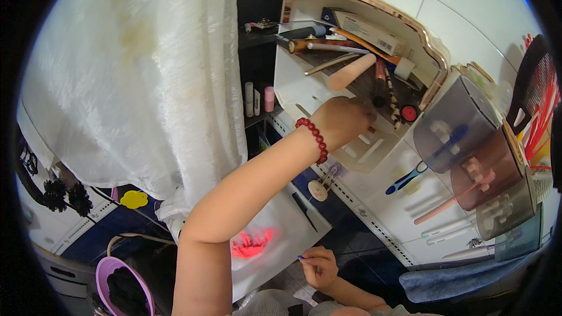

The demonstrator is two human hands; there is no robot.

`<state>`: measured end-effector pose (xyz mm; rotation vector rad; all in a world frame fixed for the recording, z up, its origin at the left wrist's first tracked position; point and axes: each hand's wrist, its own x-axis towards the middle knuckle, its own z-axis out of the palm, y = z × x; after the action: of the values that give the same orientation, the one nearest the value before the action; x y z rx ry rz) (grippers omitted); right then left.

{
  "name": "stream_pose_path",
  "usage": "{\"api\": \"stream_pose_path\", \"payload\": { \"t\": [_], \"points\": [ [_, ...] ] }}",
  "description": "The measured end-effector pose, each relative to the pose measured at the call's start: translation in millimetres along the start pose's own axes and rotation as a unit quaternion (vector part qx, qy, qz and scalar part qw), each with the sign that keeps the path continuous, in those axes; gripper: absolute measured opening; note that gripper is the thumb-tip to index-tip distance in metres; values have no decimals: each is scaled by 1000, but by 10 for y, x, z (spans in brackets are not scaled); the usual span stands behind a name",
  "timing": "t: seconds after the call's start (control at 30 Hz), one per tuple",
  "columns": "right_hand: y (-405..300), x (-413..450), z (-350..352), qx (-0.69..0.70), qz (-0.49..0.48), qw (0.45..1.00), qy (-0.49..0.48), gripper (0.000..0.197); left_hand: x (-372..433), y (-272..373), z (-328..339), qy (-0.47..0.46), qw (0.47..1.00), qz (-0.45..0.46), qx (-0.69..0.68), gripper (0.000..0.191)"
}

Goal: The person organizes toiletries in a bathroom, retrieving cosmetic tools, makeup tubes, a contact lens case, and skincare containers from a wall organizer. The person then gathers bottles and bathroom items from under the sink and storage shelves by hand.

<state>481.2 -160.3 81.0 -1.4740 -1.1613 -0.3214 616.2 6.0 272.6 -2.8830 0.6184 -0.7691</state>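
My left hand (344, 120), with a red bead bracelet (317, 138) at the wrist, reaches into a white wall shelf with rose-gold trim (432, 52). Its fingers are blurred and partly hidden, so I cannot tell whether they hold anything. Just beyond lie a beige tube (352, 71), a dark-red makeup brush (380, 81) and a spotted stick (390, 94). A round red lid (409, 113) sits at the shelf's right side. Low in the view, my right hand (320, 267) pinches a small blue item (300, 257) between thumb and fingertips.
Tinted cups (456, 123) with toothbrushes (406, 177) hang on the tiled wall to the right. A white curtain (145, 74) fills the left. Below my left arm is a white surface (281, 250) with a bright pink patch. A purple basket (103, 272) stands at lower left.
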Motion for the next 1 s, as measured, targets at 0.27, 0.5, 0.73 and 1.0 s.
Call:
{"api": "stream_pose_path", "payload": {
  "t": [0.27, 0.5, 0.73, 1.0],
  "points": [
    [-98, -286, 25, -11, 110, 992, 65, 17, -298, -40, -24, 94, 993, -32, -70, 14],
    [-220, -162, 248, 31, 86, 996, -9, 22, -2456, 738, 169, 239, 858, -360, -276, 17],
    [-528, -351, 799, 259, 250, 923, -139, 24, -4495, 2581, 154, 229, 591, -691, -348, 15],
    [-1803, -929, 1582, 450, 414, 713, -343, 18, -5690, 3789, -993, 519, 475, -710, -36, 13]
  ]
}}
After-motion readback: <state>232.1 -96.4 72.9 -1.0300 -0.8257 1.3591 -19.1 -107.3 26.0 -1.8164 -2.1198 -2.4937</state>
